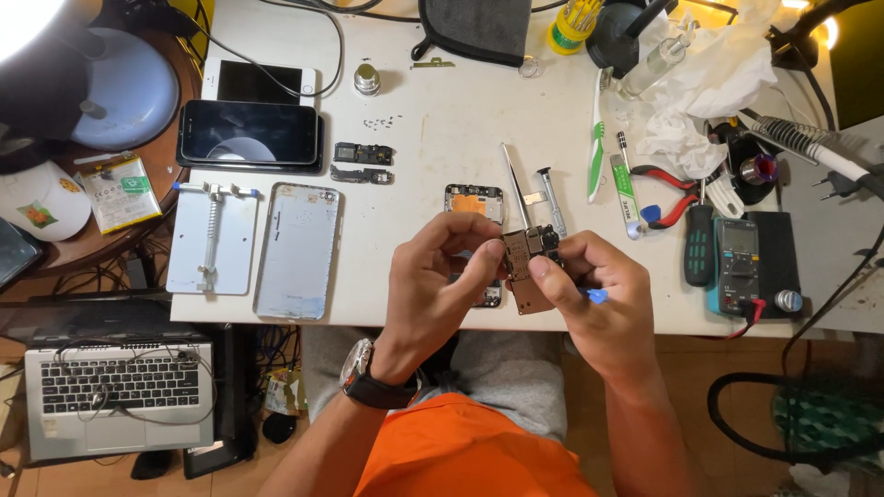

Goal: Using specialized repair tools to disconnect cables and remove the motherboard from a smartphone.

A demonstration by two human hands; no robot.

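Both hands are pinching one small phone circuit board (527, 260) above the tabletop (433, 92) front edge: left hand (433, 276) is gripping its left side, right hand (594, 294) is clamping its right side, w/ a blue tool tip (597, 295) sticking out. An opened phone body (474, 204) is lying just behind. A green-yellow labelled flat pack (117, 191) is lying on the brown side table at far left. A yellow-green cup (573, 26) at top is holding thin tools.

I see left hand (433, 276) and right hand (594, 290) pinching a small circuit board (527, 262) over the white table (433, 101) edge; opened phone frame (475, 204) just behind.
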